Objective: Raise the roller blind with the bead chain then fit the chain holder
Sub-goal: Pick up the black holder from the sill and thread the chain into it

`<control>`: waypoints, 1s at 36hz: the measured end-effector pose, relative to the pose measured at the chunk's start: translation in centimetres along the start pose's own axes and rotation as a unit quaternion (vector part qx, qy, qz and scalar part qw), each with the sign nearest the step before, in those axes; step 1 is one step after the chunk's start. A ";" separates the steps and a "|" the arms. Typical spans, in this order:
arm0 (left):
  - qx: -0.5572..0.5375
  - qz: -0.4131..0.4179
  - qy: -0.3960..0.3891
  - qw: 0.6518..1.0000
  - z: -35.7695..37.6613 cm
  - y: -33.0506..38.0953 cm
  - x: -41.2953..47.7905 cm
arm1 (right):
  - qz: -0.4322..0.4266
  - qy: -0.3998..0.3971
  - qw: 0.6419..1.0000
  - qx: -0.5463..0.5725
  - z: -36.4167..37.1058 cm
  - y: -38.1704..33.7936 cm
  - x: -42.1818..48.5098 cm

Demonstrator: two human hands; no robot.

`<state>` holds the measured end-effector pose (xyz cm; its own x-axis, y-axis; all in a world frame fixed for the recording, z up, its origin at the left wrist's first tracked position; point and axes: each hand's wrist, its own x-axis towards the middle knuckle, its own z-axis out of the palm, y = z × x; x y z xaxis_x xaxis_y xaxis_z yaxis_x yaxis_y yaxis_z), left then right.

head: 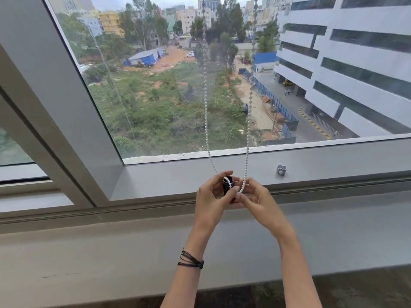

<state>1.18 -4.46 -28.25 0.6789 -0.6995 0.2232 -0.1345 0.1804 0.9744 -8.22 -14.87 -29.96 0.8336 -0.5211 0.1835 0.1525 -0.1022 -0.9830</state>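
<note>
White bead chain (206, 127) loops over chain holder (227, 188) gripped by left hand (209, 197); right hand (260, 201) seemingly pinches chain.

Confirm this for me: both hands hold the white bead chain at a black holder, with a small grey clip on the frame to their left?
No: the head view shows the grey clip on the frame to their right, not left. The left hand and right hand do hold the white bead chain at the black holder.
</note>
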 end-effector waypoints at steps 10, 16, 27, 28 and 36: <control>-0.020 0.010 -0.004 1.000 -0.8 0.1 0.0 | -0.034 0.318 0.844 -0.431 -6.5 1.4 3.5; -0.023 0.011 -0.004 1.000 -0.8 0.2 -0.2 | 0.022 0.284 0.841 -0.461 -7.9 2.8 4.1; -0.024 0.012 -0.018 0.999 -0.6 0.5 -0.4 | -0.091 0.240 0.928 -0.270 -5.3 -0.5 3.4; -0.021 0.014 -0.019 1.000 -0.6 0.5 -0.4 | -0.107 0.217 0.943 -0.227 -4.5 -1.2 3.2; -0.018 0.011 -0.019 1.000 -0.6 0.6 -0.3 | -0.162 0.047 0.984 -0.053 -0.6 -4.4 2.2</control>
<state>1.30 -3.72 -27.78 0.6477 -0.7210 0.2463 -0.1225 0.2205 0.9677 -7.37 -16.03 -25.23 0.6975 -0.5219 0.4911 0.3417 -0.3602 -0.8680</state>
